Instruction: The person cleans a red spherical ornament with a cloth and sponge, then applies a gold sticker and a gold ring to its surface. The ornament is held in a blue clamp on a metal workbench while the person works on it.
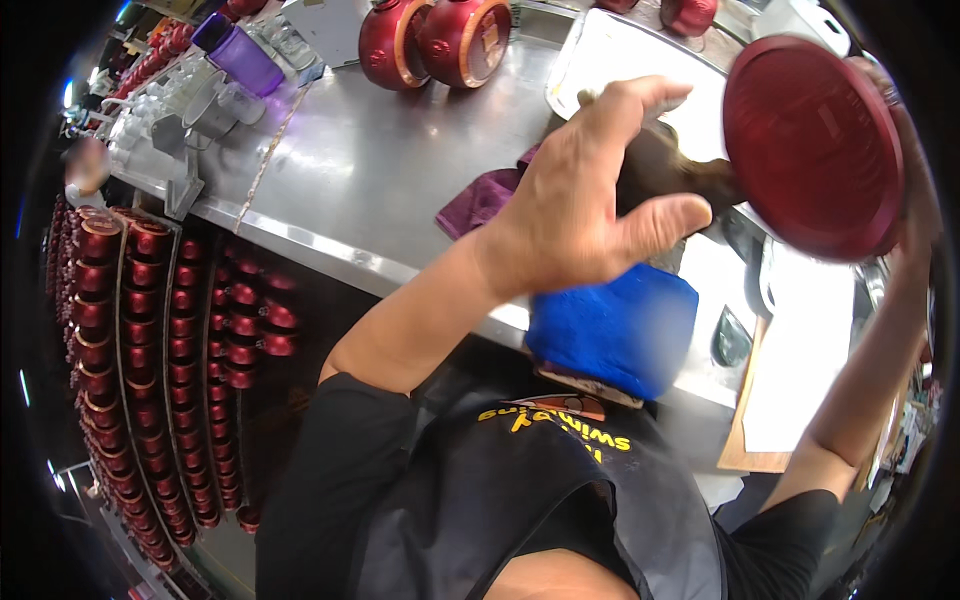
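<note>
Dark clothing (450,510) fills the foreground; beyond, the left hand (575,200) is spread wide, empty. At upper right, the right hand (912,175) apparently grips a round red vessel (812,150) by one side; a loosened grip could drop it, scuffing it against the metal bench (390,170).

The bowl (812,150) is a dark wine red.

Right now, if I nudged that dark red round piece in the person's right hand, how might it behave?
The dark red round piece is probably stiff: the right hand holds it by one side, and no sag shows. It looks smooth and faintly shiny, so it may be slippery. Being circular, it could well roll if stood on edge.
</note>
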Demonstrator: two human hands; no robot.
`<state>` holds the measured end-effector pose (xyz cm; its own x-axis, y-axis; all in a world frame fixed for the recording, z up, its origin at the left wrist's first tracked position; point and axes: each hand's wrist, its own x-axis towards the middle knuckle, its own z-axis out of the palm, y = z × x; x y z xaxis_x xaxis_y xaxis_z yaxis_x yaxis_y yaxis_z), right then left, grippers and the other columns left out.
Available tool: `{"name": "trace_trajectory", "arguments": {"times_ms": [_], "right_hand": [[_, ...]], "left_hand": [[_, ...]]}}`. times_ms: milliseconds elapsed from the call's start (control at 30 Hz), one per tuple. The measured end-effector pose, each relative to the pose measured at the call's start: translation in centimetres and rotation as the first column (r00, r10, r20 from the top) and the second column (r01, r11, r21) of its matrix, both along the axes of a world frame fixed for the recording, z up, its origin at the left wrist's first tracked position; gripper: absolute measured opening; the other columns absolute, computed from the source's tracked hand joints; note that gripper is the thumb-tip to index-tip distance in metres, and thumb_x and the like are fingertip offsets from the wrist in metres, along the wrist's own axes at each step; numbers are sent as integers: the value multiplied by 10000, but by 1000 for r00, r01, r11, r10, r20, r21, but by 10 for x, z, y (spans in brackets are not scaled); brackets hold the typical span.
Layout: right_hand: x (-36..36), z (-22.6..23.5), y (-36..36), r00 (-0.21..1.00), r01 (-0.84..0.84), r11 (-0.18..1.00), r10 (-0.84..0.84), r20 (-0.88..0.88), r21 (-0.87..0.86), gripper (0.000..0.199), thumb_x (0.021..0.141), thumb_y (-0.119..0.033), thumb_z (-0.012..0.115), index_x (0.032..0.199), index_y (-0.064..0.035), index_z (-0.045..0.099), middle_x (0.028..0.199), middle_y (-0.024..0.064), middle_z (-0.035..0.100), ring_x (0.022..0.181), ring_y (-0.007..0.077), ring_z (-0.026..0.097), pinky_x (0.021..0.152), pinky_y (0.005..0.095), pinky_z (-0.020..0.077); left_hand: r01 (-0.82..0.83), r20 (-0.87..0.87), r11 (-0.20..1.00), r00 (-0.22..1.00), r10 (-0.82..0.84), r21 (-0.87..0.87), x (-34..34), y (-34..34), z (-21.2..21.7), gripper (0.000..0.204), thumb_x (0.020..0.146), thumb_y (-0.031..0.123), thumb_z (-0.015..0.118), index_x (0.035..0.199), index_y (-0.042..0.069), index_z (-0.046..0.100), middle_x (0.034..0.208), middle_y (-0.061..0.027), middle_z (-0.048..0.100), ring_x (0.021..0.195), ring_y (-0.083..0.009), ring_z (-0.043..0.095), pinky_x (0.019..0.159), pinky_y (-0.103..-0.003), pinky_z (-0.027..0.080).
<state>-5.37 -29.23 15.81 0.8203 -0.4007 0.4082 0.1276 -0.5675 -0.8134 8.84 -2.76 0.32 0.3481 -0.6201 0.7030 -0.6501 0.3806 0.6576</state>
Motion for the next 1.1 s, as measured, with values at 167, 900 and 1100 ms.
{"name": "trace_trajectory", "arguments": {"times_ms": [167,900,1100], "right_hand": [[-25,-112,61,991,-132,858,99,91,497,238,1054,-171,589,1215,-25,687,1091,117,742,927,146,722,852,282,602],[-5,-164,-20,936,-77,809,-144,-322,-583,349,1022,-92,575,1353,-133,677,1399,111,590,1273,263,580,1085,346,451],[61,-203,-43,825,-282,686,-183,-534,-671,329,995,-111,572,1258,-203,746,1441,88,555,1347,264,514,1087,393,464]], "left_hand": [[532,-738,844,539,-406,-75,-24,-7,-10,792,897,389,817,1424,-68,440,1316,-163,623,1178,-208,629,1046,-339,500],[81,-533,987,846,7,142,-49,10,-79,753,946,379,742,1491,9,377,1400,-251,545,1290,-326,577,1112,-409,433],[80,-518,981,855,23,176,-46,11,-79,792,934,388,750,1510,7,362,1358,-236,563,1226,-323,608,1069,-409,464]]}}
